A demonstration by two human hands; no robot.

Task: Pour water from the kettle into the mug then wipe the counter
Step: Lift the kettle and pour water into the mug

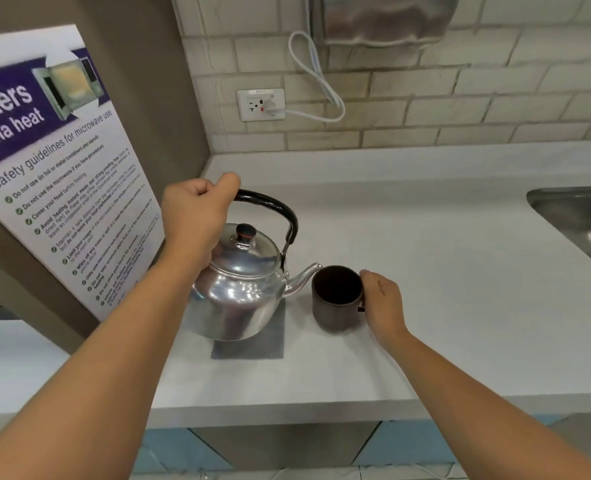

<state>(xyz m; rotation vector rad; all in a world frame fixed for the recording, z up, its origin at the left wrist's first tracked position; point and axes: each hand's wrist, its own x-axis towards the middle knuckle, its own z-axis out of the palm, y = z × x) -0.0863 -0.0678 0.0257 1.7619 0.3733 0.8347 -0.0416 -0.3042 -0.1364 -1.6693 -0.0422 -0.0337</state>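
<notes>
A shiny metal kettle (238, 289) with a black arched handle rests on a grey cloth (266, 337) that lies flat on the white counter (425, 271). My left hand (197, 209) is closed around the left end of the kettle's handle. The spout points right, its tip just above the rim of a dark brown mug (335, 299) that stands upright on the counter. My right hand (382, 306) grips the mug at its right side, over the handle. The mug's inside looks dark; I cannot tell if it holds water.
A steel sink (578, 220) is set into the counter at the far right. A wall socket (261, 104) with a white looped cable is on the tiled wall behind. A microwave safety poster (62, 168) covers the left wall. The counter's front edge runs below my arms.
</notes>
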